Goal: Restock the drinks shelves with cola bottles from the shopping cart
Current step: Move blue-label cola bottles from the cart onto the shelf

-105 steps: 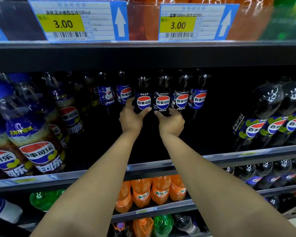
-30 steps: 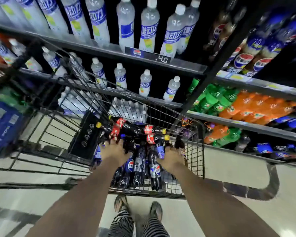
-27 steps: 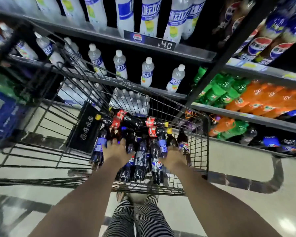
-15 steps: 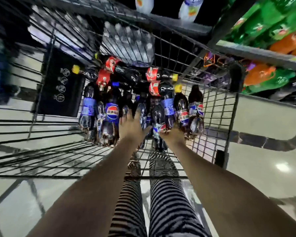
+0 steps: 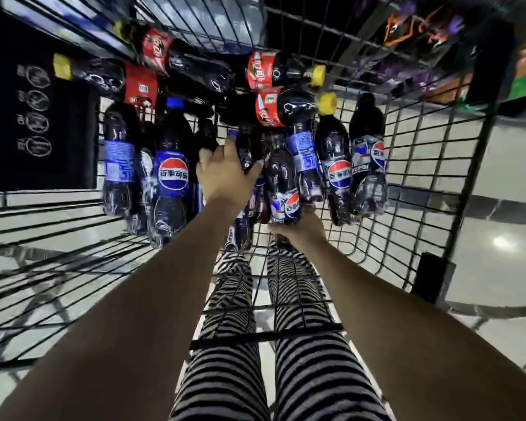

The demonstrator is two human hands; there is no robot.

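Note:
Several dark cola bottles with blue labels lie side by side in the black wire shopping cart [image 5: 413, 165]. My left hand [image 5: 225, 174] rests on a blue-capped cola bottle [image 5: 246, 144] in the middle of the pile, fingers curled round its neck. My right hand [image 5: 298, 230] cups the base of a neighbouring cola bottle [image 5: 283, 183] from below; its fingers are mostly hidden under the bottle. Further bottles with red labels and yellow caps [image 5: 274, 71] lie across the far end of the cart.
A big blue-label bottle [image 5: 172, 177] lies to the left of my hands, two more [image 5: 368, 165] to the right. A black sign panel [image 5: 37, 117] hangs on the cart's left wall. My striped trousers [image 5: 274, 344] show through the cart's floor grid. Shelf goods blur at top right.
Earlier both hands were at bottles on the shelf. The view then turned down to the cart; in the last second the hands reached deeper into the pile and closed on two bottles.

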